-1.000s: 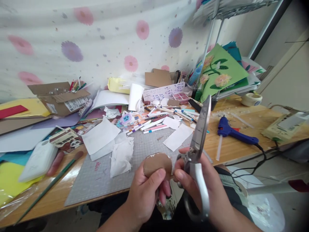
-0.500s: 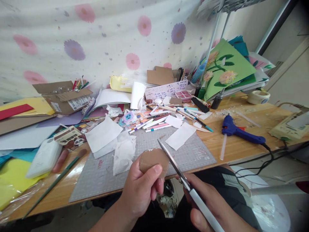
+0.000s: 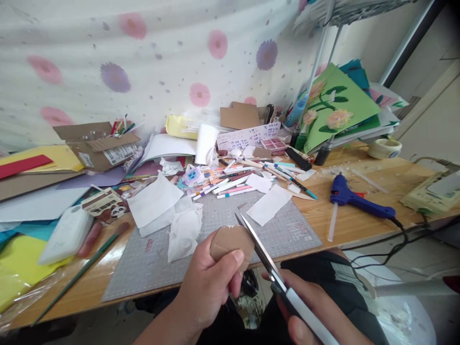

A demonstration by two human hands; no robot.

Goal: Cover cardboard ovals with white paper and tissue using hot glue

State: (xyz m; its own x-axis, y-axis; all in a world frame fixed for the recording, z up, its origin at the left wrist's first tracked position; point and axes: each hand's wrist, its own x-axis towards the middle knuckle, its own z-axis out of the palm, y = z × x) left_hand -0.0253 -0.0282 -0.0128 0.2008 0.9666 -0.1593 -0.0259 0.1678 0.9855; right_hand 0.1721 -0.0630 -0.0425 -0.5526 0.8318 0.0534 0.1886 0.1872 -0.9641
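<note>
Pinched between the thumb and fingers of my left hand (image 3: 212, 278) is a rounded piece of brown cardboard (image 3: 233, 242), held up just over the front edge of the table. Its top edge looks slightly torn. My right hand (image 3: 309, 302) grips scissors (image 3: 268, 258) with pale handles, their blades pointing up and to the left. The blades lie along the right edge of the cardboard and look slightly parted. Below and beyond both hands lies a grey cutting mat (image 3: 151, 268), with white paper scraps (image 3: 269, 205) on it.
Several markers (image 3: 233, 184) are heaped behind the mat. A blue hot glue gun (image 3: 359, 199) with a trailing cord rests on the right. To the left lie a long green brush (image 3: 82, 268), a white block-like packet (image 3: 66, 235) and coloured sheets. An open cardboard box (image 3: 108, 148) stands behind.
The cardboard piece has tilted and shifted slightly right and down in my left hand. My right hand and the scissors have dropped a little, with the blades looking a bit more parted.
</note>
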